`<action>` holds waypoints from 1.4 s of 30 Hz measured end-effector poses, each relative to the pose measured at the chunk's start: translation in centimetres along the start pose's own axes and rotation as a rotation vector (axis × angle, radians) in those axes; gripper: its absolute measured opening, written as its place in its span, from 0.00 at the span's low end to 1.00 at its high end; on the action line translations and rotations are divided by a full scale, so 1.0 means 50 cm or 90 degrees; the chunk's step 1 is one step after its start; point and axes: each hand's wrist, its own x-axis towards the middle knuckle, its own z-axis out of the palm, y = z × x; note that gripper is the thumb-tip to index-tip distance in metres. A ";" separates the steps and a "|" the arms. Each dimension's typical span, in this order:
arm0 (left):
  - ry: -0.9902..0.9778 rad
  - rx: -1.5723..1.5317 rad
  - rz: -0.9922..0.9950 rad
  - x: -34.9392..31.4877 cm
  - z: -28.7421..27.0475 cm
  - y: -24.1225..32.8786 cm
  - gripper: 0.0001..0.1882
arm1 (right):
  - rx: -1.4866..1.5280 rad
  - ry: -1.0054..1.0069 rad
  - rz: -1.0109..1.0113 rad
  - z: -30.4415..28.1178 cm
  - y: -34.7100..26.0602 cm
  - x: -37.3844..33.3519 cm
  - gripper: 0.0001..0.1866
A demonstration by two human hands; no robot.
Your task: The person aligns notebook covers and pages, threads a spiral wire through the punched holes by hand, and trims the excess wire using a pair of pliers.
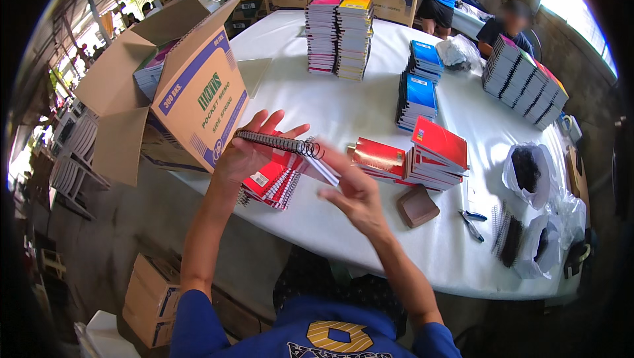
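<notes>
A small spiral notebook (323,170) with a black wire coil (281,141) along its upper edge rests in my left hand (239,158). My left fingers reach up behind the coil. Beside the coil's right end is my right hand (360,198), its thumb apart from a blurred forefinger. The forefinger is at the last loops; whether it touches them I cannot tell. Below my hands lies a pile of red spiral notebooks (272,185). Right of my right hand are red notebooks (380,156) lying flat and a taller red stack (439,150).
An open carton (191,104) with notebooks inside stands at left. Tall stacks (338,37), blue notebooks (420,90) and a slanted row (525,84) stand farther back. Pliers (471,224), a brown block (417,206), loose coils (507,238) and plastic bags (527,172) lie right. Two people are beyond.
</notes>
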 end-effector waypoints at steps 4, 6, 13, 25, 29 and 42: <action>0.237 0.088 -0.069 0.003 -0.008 0.068 0.47 | -0.158 -0.018 -0.064 0.066 0.015 0.068 0.28; 0.435 0.326 -0.230 -0.049 -0.065 0.111 0.47 | -0.597 -0.090 -0.290 0.088 0.033 0.082 0.29; 0.392 0.412 -0.535 -0.074 -0.029 0.083 0.35 | -0.414 0.129 0.147 0.050 0.117 -0.008 0.16; 0.391 1.120 -0.371 -0.050 0.084 0.094 0.32 | -0.858 0.094 -0.005 -0.177 0.149 -0.030 0.20; 0.341 1.210 -0.074 0.011 0.224 0.031 0.29 | -1.068 -0.024 0.032 -0.254 0.183 -0.131 0.22; 0.332 1.050 -0.060 0.018 0.291 -0.360 0.36 | -0.394 0.306 0.195 -0.094 -0.027 -0.099 0.13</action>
